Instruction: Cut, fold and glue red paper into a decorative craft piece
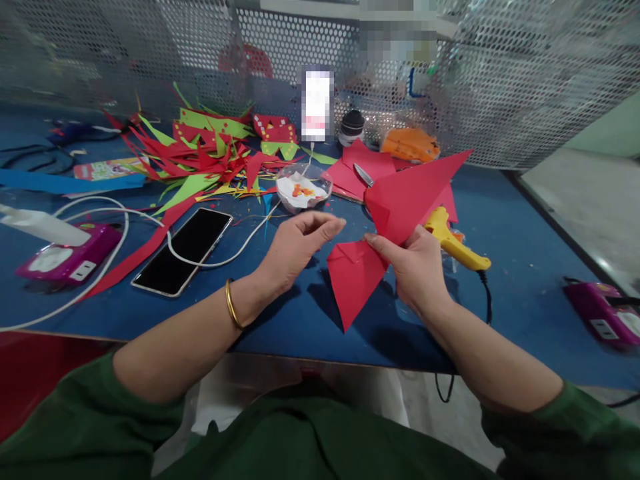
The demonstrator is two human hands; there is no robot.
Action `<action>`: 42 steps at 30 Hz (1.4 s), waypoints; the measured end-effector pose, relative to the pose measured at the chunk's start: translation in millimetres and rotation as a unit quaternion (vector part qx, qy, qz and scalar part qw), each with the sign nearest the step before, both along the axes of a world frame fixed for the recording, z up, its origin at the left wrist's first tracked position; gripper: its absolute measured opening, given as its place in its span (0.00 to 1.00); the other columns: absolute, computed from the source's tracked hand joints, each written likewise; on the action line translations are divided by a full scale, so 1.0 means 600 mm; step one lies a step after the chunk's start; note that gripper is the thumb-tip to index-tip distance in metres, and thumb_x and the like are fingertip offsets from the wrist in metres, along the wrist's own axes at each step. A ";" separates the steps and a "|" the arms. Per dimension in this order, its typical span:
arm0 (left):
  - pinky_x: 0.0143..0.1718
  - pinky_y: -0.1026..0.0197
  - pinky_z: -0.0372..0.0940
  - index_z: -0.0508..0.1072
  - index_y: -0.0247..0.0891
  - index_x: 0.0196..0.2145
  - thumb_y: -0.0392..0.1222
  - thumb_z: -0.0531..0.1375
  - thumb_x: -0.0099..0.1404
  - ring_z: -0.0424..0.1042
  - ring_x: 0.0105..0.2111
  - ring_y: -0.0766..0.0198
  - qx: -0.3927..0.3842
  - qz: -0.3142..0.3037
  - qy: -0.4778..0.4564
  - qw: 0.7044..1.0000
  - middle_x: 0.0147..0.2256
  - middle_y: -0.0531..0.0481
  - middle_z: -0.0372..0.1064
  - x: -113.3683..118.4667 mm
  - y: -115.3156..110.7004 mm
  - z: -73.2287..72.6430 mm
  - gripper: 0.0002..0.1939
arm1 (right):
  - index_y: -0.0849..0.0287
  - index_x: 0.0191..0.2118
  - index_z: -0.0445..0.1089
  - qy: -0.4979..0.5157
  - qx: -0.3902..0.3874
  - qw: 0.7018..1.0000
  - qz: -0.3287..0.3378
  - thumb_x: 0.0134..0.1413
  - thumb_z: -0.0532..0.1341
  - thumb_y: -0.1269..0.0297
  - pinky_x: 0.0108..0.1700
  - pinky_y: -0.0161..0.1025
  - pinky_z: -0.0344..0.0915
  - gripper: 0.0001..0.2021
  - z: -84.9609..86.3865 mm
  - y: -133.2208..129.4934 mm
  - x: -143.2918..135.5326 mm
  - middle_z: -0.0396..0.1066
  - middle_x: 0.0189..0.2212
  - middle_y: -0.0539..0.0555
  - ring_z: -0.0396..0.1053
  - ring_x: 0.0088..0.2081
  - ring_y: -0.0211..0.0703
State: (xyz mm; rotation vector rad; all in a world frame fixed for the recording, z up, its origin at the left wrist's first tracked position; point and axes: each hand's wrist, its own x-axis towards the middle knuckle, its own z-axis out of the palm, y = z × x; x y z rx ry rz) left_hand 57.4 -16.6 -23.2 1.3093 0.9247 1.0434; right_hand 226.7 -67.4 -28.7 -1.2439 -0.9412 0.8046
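My right hand (420,267) grips a red folded paper (413,193) near its narrow middle, thumb on top. One long pointed flap spreads up to the right, and a smaller creased part hangs below on the left, its tip downward. Left of the paper and apart from it is my left hand (303,247), thumb and forefinger pinched together. Anything between those fingertips is too small or hidden to make out. A yellow glue gun (453,240) lies just behind my right hand. Scissors (363,175), partly covered by the raised flap, rest on red paper sheets (355,167).
Beyond my left hand stands a clear bowl (304,190) with white paper and orange bits. Red and green paper strips (200,153) pile up at the back left. A phone (185,253), a white cable (240,250) and purple power strips (70,257) lie around. A mesh panel (290,47) bounds the back.
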 end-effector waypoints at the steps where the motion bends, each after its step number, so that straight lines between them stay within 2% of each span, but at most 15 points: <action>1: 0.32 0.64 0.64 0.79 0.36 0.33 0.51 0.68 0.57 0.72 0.33 0.64 -0.027 -0.031 0.014 0.999 0.34 0.47 0.78 0.001 -0.003 0.001 0.15 | 0.53 0.33 0.76 0.002 0.001 1.000 0.001 0.39 0.74 0.66 0.38 0.54 0.75 0.12 0.000 0.000 -0.001 0.79 0.33 0.54 0.75 0.34 0.52; 2: 0.31 0.64 0.63 0.79 0.36 0.29 0.54 0.68 0.57 0.72 0.31 0.65 -0.052 -0.064 0.026 0.996 0.31 0.48 0.77 0.002 -0.007 0.001 0.16 | 0.54 0.33 0.75 0.002 0.001 1.000 0.003 0.39 0.74 0.66 0.37 0.52 0.74 0.11 0.000 -0.001 -0.002 0.79 0.33 0.54 0.75 0.33 0.51; 4: 0.29 0.64 0.63 0.79 0.36 0.25 0.51 0.71 0.53 0.70 0.27 0.66 -0.095 -0.117 0.044 0.988 0.26 0.50 0.76 0.004 -0.014 0.002 0.15 | 0.54 0.32 0.75 -0.002 -0.001 1.000 0.010 0.40 0.73 0.65 0.35 0.48 0.73 0.11 -0.001 -0.002 -0.005 0.78 0.31 0.52 0.74 0.32 0.48; 8: 0.28 0.64 0.64 0.81 0.37 0.25 0.44 0.72 0.51 0.71 0.25 0.66 -0.153 -0.170 0.072 0.971 0.26 0.51 0.77 0.006 -0.022 0.002 0.08 | 0.55 0.32 0.73 -0.009 -0.012 1.000 0.017 0.41 0.73 0.63 0.32 0.44 0.71 0.11 -0.004 -0.005 -0.009 0.77 0.30 0.49 0.72 0.29 0.43; 13: 0.30 0.65 0.66 0.81 0.38 0.25 0.42 0.72 0.50 0.73 0.26 0.66 -0.167 -0.165 0.062 0.970 0.27 0.50 0.79 0.007 -0.021 0.002 0.07 | 0.56 0.32 0.73 -0.033 -0.005 0.999 0.012 0.42 0.73 0.62 0.33 0.43 0.72 0.11 -0.008 -0.005 -0.008 0.77 0.30 0.50 0.72 0.30 0.43; 23: 0.26 0.64 0.65 0.76 0.36 0.21 0.39 0.72 0.50 0.71 0.23 0.66 -0.154 -0.157 0.067 0.973 0.23 0.51 0.75 0.006 -0.024 0.006 0.08 | 0.56 0.35 0.74 -0.051 0.012 0.998 0.022 0.44 0.72 0.63 0.35 0.44 0.72 0.11 -0.014 -0.006 -0.008 0.77 0.32 0.50 0.73 0.31 0.44; 27: 0.31 0.62 0.68 0.78 0.37 0.29 0.40 0.73 0.49 0.74 0.28 0.64 -0.142 -0.163 0.029 0.976 0.29 0.50 0.77 0.006 -0.021 0.006 0.11 | 0.55 0.35 0.74 -0.064 0.008 0.998 0.005 0.44 0.72 0.63 0.37 0.45 0.73 0.11 -0.011 -0.004 -0.004 0.78 0.33 0.51 0.74 0.33 0.46; 31: 0.40 0.60 0.70 0.78 0.37 0.39 0.40 0.73 0.49 0.75 0.37 0.62 -0.088 -0.121 -0.029 0.988 0.38 0.48 0.77 0.004 -0.014 0.007 0.19 | 0.55 0.35 0.74 -0.059 0.009 0.998 0.003 0.44 0.72 0.61 0.38 0.47 0.75 0.11 -0.008 -0.002 -0.001 0.79 0.34 0.52 0.75 0.34 0.48; 35: 0.45 0.61 0.67 0.79 0.38 0.36 0.42 0.70 0.56 0.74 0.39 0.64 0.001 -0.038 -0.068 0.997 0.37 0.49 0.77 0.003 -0.005 0.005 0.10 | 0.54 0.35 0.75 -0.053 0.004 0.999 0.000 0.42 0.74 0.60 0.38 0.48 0.75 0.13 -0.005 -0.003 -0.003 0.80 0.34 0.52 0.75 0.35 0.49; 38: 0.39 0.63 0.66 0.78 0.38 0.31 0.42 0.66 0.61 0.71 0.32 0.67 0.027 0.019 -0.061 0.998 0.30 0.52 0.74 0.002 0.001 0.002 0.05 | 0.54 0.33 0.74 -0.063 0.001 0.998 -0.013 0.41 0.73 0.61 0.36 0.47 0.74 0.11 -0.005 -0.002 -0.004 0.79 0.33 0.51 0.74 0.34 0.48; 42: 0.26 0.63 0.58 0.70 0.40 0.22 0.42 0.59 0.68 0.59 0.21 0.69 0.030 0.049 -0.054 0.997 0.18 0.56 0.59 0.002 0.005 0.003 0.16 | 0.55 0.34 0.74 -0.036 0.018 0.999 0.004 0.42 0.73 0.63 0.38 0.47 0.74 0.11 -0.008 -0.001 -0.003 0.79 0.35 0.51 0.74 0.34 0.46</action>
